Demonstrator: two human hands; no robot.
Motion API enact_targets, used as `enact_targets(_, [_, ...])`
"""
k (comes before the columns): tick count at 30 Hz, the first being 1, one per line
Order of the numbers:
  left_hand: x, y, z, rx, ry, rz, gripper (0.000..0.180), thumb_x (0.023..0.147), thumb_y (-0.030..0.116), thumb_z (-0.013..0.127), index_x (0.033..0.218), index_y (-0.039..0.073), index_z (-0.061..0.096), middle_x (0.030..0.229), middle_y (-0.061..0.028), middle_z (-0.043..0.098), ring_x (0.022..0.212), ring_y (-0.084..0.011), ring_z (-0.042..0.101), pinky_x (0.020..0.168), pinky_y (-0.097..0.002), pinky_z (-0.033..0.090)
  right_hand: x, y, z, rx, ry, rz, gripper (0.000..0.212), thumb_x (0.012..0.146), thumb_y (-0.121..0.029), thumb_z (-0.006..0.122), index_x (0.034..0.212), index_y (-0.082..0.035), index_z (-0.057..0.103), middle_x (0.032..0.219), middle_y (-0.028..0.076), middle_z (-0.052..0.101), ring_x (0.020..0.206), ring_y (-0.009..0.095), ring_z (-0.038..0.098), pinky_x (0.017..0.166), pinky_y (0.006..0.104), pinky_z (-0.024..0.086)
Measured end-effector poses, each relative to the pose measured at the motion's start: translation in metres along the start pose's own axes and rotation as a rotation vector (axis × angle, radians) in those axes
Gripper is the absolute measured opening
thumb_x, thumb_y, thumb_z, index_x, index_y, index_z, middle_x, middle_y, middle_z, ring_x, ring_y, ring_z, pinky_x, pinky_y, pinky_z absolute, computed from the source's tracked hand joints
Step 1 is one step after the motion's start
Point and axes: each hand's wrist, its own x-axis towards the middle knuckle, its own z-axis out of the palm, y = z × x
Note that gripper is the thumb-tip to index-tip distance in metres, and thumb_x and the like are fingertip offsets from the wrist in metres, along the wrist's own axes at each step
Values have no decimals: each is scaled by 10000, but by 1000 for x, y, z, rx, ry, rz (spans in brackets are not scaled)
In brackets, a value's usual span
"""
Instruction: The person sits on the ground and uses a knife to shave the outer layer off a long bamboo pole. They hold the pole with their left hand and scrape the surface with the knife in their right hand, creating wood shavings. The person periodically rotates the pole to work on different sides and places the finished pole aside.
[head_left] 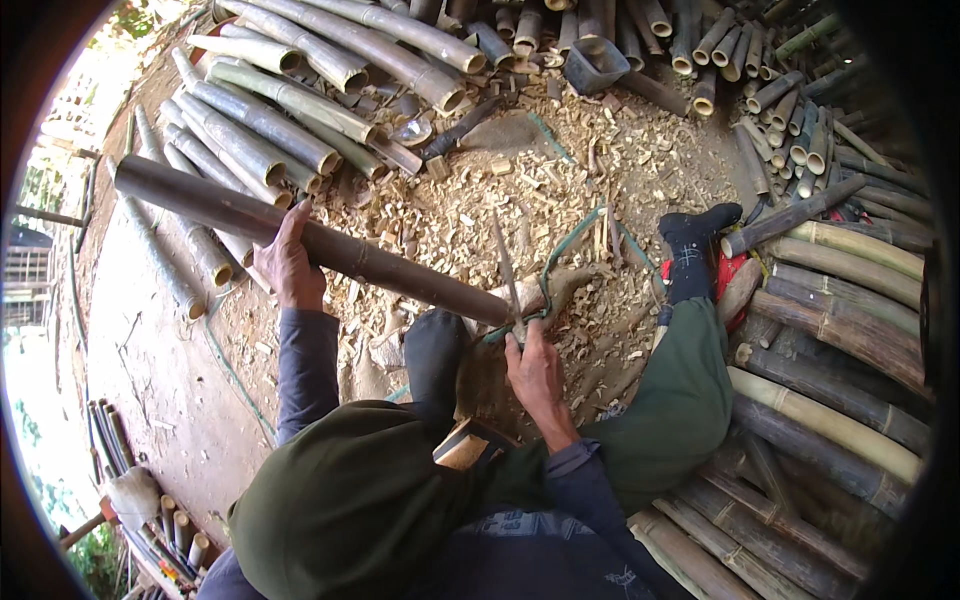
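Floor: bare dirt-looking ground, with the person sitting low over it, legs apart.
Bamboo stack: big heap of cut lengths on the right.
Pole: dark brown bamboo, held up slantwise in front of the person, far end up left, near end down by the right hand, just above the left shoe. Can't tell if it touches the shoe.
Pole feel: my guess is stiff and light for its length, probably hollow, a bit slick on that smooth skin, and likely to split along the grain before it bends. I'd grab it near the middle so neither end drags.
Left hand: fingers wrapped around the pole about midway, forearm coming up nearly straight, thumb side upward. Some fingers are hidden, so no idea how hard it's squeezing.
Right hand: closed in a fist on a knife handle, right by the pole's near end, forearm angled up and left.
Knife: narrow tapered blade, tip pointing away from the person. Contact with the pole is unclear.
Chips: pale wood bits scattered all over beyond the pole.
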Motion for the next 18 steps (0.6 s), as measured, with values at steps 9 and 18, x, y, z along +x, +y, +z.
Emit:
enact_targets(9, [1, 3, 1, -14, -55, -15, 413, 758, 40, 902, 1096, -54, 683, 905, -104, 724, 757, -203, 710, 750, -349, 588, 6, 6, 9, -94, -101, 83, 262, 1032, -215, 614, 1119, -11, 476, 893, 303, 684, 837, 516, 683, 645, 574, 520])
enact_targets(18, [-2, 6, -13, -74, -252, -17, 484, 793, 51, 864, 1197, -39, 614, 997, -136, 719, 851, -242, 731, 822, -374, 590, -14, -24, -6, -5, -56, 16, 274, 1035, -210, 621, 1130, 3, 478, 916, 308, 696, 836, 504, 698, 676, 594, 523])
